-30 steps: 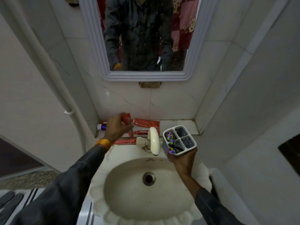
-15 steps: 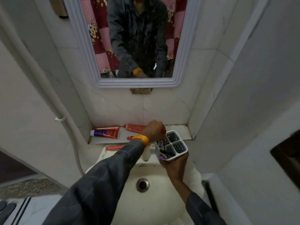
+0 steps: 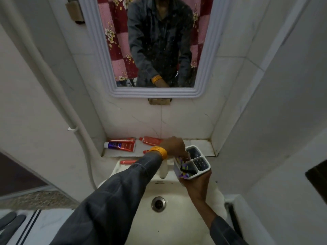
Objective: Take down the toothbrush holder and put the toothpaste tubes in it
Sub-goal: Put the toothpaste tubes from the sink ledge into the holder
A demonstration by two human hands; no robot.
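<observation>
My right hand (image 3: 196,186) grips the white four-compartment toothbrush holder (image 3: 208,168) from below, above the basin's right side. Purple toothbrushes (image 3: 184,168) lie in its front-left compartment. My left hand (image 3: 174,145), with an orange band at the wrist, reaches across with fingers curled down into the holder's back-left compartment; the red tube it carries is hidden under the hand. On the ledge lie a purple-and-red toothpaste tube (image 3: 122,146), a red tube (image 3: 152,140) and another red tube (image 3: 122,139) by the wall. A small red tube (image 3: 128,162) rests on the basin rim.
The white basin (image 3: 169,227) with its drain (image 3: 158,203) is below my hands, and the tap (image 3: 163,171) stands just left of the holder. A mirror frame (image 3: 154,94) hangs above the ledge. A white pipe (image 3: 58,96) runs down the left wall.
My left hand picked a red tube from the ledge's left part and carried it right to the holder; its fingers now dip into a compartment. The holder stays in my right hand.
</observation>
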